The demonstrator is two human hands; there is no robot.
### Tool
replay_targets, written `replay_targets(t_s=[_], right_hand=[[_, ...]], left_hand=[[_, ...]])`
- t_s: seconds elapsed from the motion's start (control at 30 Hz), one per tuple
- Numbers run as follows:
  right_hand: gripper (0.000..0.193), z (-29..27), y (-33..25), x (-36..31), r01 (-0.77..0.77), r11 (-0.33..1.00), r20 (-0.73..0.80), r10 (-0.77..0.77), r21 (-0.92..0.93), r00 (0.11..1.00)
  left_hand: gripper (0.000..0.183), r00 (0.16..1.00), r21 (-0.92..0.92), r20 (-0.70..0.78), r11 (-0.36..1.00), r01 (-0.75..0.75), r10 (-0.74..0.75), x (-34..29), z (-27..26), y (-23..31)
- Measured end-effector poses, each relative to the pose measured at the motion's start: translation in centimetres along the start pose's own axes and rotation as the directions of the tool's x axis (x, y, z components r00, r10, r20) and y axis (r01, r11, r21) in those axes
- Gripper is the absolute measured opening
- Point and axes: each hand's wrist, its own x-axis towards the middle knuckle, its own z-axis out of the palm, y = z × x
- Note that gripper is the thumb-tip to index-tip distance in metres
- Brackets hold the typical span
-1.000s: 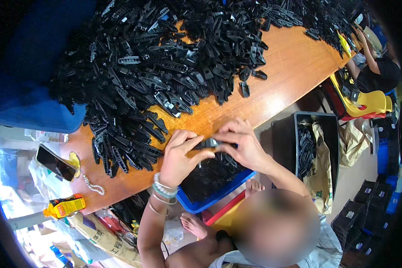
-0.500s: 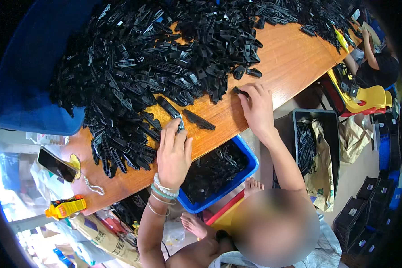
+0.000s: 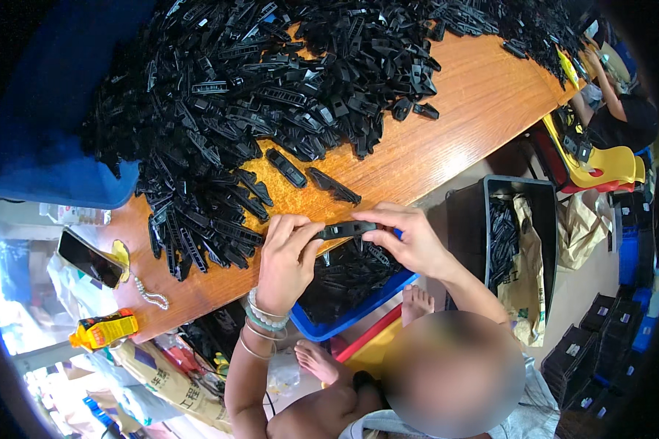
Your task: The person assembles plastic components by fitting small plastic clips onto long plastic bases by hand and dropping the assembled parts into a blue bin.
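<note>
A long, narrow black plastic part (image 3: 345, 230) is held level between my two hands, over the table's front edge and the blue bin below. My left hand (image 3: 284, 256), with bracelets at the wrist, pinches its left end. The fingers of my right hand (image 3: 410, 238) close on its right end, thumb below and forefinger above. Just beyond, two similar loose parts lie on the wooden table: a straight black part (image 3: 286, 168) and a slanted black part (image 3: 333, 186). A large heap of black plastic parts (image 3: 271, 95) spreads behind them.
Below the table edge stands a blue bin (image 3: 359, 314) holding black parts. To the right is a black crate (image 3: 523, 192) with parts and brown paper. A phone (image 3: 89, 257), beaded bracelet (image 3: 151, 294) and yellow bottle (image 3: 106, 329) lie at left. Another person (image 3: 622, 117) sits far right.
Both hands have drawn together above the table's front edge. My right hand came left and nearer, my left hand slightly nearer, and both now grip one black part.
</note>
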Motion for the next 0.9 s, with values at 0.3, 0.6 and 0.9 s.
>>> replay_targets(t_s=[0.3,0.6,0.9], right_hand=[[0.029,-0.3,-0.1,0.9,0.206,0.883,0.053,-0.202,-0.421,0.978],[0.028,-0.2,0.5,0.7,0.216,0.914,0.009,-0.226,-0.344,0.974],[0.028,-0.2,0.9,0.6,0.195,0.916,-0.012,-0.212,-0.351,0.977]], left_hand=[[0.023,0.999,-0.063,0.041,0.998,-0.031,0.034,0.1,-0.2,-1.3],[0.023,0.998,-0.125,0.029,0.991,-0.042,0.046,0.3,-0.1,-1.8],[0.022,0.997,-0.139,0.048,0.989,-0.059,0.066,0.2,-0.3,-1.9]])
